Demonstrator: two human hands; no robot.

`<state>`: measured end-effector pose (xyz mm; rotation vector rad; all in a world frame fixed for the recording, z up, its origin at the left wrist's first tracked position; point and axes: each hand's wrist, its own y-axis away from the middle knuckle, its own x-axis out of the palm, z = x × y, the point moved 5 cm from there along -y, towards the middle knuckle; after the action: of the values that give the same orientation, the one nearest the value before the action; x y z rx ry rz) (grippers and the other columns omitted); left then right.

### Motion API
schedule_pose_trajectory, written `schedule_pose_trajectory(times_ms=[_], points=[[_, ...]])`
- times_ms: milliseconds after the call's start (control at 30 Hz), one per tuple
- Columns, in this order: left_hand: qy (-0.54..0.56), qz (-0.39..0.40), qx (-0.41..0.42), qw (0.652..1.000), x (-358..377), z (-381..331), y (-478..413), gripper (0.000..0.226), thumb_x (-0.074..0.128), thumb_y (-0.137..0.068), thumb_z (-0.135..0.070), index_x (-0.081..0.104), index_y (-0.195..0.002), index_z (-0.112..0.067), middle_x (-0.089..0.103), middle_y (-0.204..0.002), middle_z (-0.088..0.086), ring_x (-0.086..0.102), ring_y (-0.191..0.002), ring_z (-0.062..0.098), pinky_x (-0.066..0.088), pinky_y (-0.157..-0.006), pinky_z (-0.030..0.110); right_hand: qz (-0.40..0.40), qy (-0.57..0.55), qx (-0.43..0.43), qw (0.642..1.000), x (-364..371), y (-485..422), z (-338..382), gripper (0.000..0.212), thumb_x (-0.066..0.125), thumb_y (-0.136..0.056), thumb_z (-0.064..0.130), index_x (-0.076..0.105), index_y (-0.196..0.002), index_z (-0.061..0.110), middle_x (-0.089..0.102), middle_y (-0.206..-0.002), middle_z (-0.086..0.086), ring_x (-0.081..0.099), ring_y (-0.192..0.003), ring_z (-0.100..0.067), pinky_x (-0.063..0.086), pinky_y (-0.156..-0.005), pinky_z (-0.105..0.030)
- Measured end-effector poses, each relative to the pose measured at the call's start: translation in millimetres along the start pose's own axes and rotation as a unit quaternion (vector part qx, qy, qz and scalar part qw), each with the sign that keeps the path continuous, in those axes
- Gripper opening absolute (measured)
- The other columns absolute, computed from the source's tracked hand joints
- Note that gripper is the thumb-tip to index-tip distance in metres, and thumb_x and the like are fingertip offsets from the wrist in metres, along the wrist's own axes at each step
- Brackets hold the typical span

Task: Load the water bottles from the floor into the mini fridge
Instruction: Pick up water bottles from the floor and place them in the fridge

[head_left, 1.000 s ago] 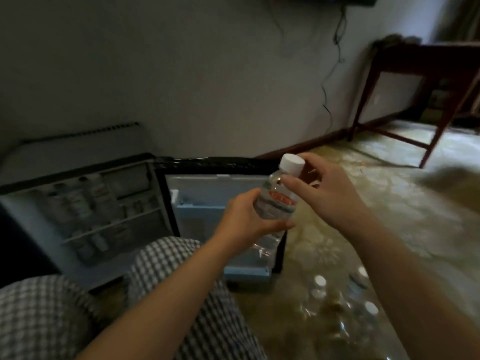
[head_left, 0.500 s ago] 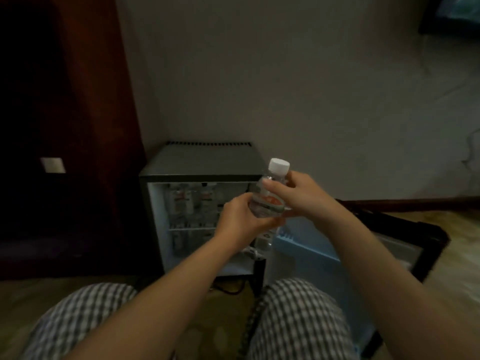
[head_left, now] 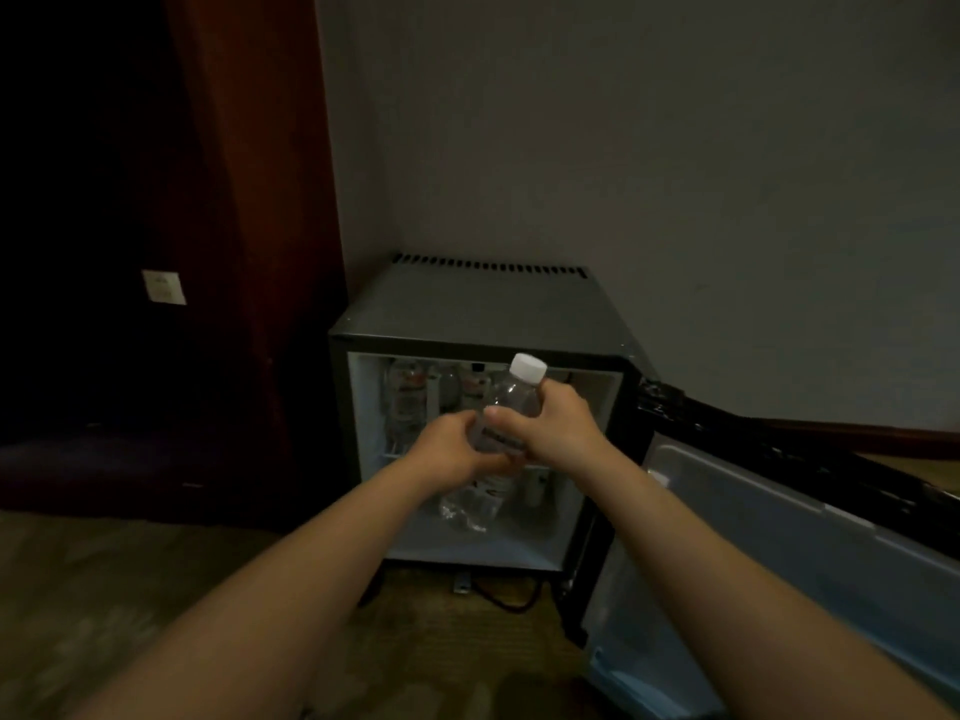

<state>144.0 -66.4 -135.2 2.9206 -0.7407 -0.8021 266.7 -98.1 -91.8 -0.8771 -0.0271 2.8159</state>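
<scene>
The mini fridge (head_left: pixel 467 324) stands against the wall (head_left: pixel 623 148), its door (head_left: pixel 779 537) swung open rightward.

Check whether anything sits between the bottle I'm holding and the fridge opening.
Nothing visible blocks it. The door is swung wide to the right, and the water bottle, gripped by left hand and right hand, is directly before the mini fridge opening. Stored bottles already stand on the upper shelf.
</scene>
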Motion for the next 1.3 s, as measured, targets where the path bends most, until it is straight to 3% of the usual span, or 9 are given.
schedule_pose_trajectory(times_ms=[133, 400, 600, 800, 933, 1033, 1133, 1233, 1300], points=[[-0.038, 0.045, -0.055, 0.997, -0.9, 36.9, -26.1, 0.057, 0.074, -0.074, -0.028, 0.050, -0.126, -0.023, 0.063, -0.115, 0.000, 0.061, -0.107, 0.018, 0.050, -0.096, 0.041, 0.046, 0.023, 0.015, 0.999, 27.8, -27.2, -16.3, 0.036, 0.074, -0.077, 0.030, 0.062, -0.107, 0.014, 0.069, -0.100, -0.001, 0.065, -0.095, -0.015, 0.052, -0.082, -0.028], [-0.044, 0.078, -0.048, 0.995, -5.0, 45.6, -62.5, 0.041, 0.061, -0.088, -0.026, 0.051, -0.126, -0.021, 0.055, -0.111, -0.005, 0.052, -0.101, 0.011, 0.042, -0.087, 0.027, 0.033, 0.014, 0.050, 0.998, 42.1, -65.4, -43.3, 0.052, 0.076, -0.076, 0.018, 0.055, -0.123, 0.011, 0.065, -0.117, -0.006, 0.061, -0.108, -0.018, 0.048, -0.088, -0.026], [-0.033, 0.043, -0.047, 0.997, 3.6, 50.3, -88.1, 0.038, 0.065, -0.084, -0.014, 0.056, -0.121, -0.012, 0.062, -0.119, 0.008, 0.059, -0.112, 0.021, 0.048, -0.099, 0.037, -0.020, 0.041, 0.057, 0.997, 36.8, -80.6, -65.3, 0.048, 0.075, -0.077, 0.016, 0.055, -0.120, 0.010, 0.065, -0.116, -0.006, 0.060, -0.103, -0.014, 0.041, -0.082, -0.017], [-0.004, 0.072, -0.061, 0.996, 14.9, 50.7, -114.7, 0.034, 0.059, -0.088, -0.010, 0.057, -0.122, -0.013, 0.061, -0.121, 0.010, 0.056, -0.115, 0.022, 0.043, -0.089, 0.026, -0.030, 0.020, 0.078, 0.996, 35.2, -101.8, -86.0, 0.038, 0.071, -0.081, 0.013, 0.059, -0.117, 0.010, 0.066, -0.116, -0.007, 0.061, -0.111, -0.018, 0.044, -0.086, -0.020], [-0.011, 0.078, -0.088, 0.993, 24.0, 53.5, -133.7, 0.036, 0.058, -0.089, -0.015, 0.054, -0.125, -0.011, 0.057, -0.128, 0.011, 0.053, -0.118, 0.023, 0.041, -0.090, 0.024, -0.045, -0.010, 0.098, 0.994, 36.0, -120.8, -98.9, 0.039, 0.069, -0.082, 0.010, 0.059, -0.119, 0.008, 0.063, -0.122, -0.011, 0.057, -0.117, -0.025, 0.044, -0.097, -0.029], [0.003, 0.082, -0.092, 0.992, 32.9, 53.8, -143.2, 0.036, 0.053, -0.093, -0.014, 0.051, -0.128, -0.007, 0.054, -0.121, 0.008, 0.051, -0.113, 0.020, 0.036, -0.078, 0.016, -0.047, 0.010, 0.136, 0.990, 38.2, -137.1, -115.1, 0.040, 0.069, -0.083, 0.015, 0.059, -0.121, 0.008, 0.060, -0.127, -0.014, 0.055, -0.120, -0.030, 0.043, -0.103, -0.037], [-0.012, 0.085, -0.095, 0.992, 39.7, 54.2, -154.7, 0.037, 0.051, -0.094, -0.013, 0.049, -0.130, -0.006, 0.052, -0.130, 0.012, 0.051, -0.113, 0.023, 0.035, -0.076, 0.015, -0.039, 0.052, 0.167, 0.984, 40.5, -154.9, -130.2, 0.040, 0.067, -0.084, 0.027, 0.061, -0.121, 0.013, 0.060, -0.129, -0.013, 0.056, -0.120, -0.028, 0.045, -0.102, -0.035], [-0.020, 0.083, -0.100, 0.991, 42.7, 58.5, -164.6, 0.035, 0.050, -0.094, -0.018, 0.052, -0.129, -0.010, 0.053, -0.135, 0.013, 0.052, -0.120, 0.025, 0.041, -0.092, 0.023, -0.017, 0.068, 0.155, 0.985, 48.2, -167.2, -134.0, 0.040, 0.062, -0.088, 0.032, 0.061, -0.124, 0.016, 0.058, -0.132, -0.009, 0.053, -0.124, -0.024, 0.039, -0.103, -0.029], [-0.018, 0.083, -0.098, 0.992, 42.7, 60.3, -170.0, 0.037, 0.050, -0.094, -0.019, 0.051, -0.130, -0.012, 0.052, -0.135, 0.010, 0.050, -0.122, 0.025, 0.040, -0.093, 0.025, -0.009, 0.063, 0.150, 0.987, 53.4, -173.2, -135.7, 0.042, 0.062, -0.088, 0.034, 0.058, -0.126, 0.016, 0.056, -0.135, -0.007, 0.050, -0.126, -0.022, 0.034, -0.105, -0.025]])
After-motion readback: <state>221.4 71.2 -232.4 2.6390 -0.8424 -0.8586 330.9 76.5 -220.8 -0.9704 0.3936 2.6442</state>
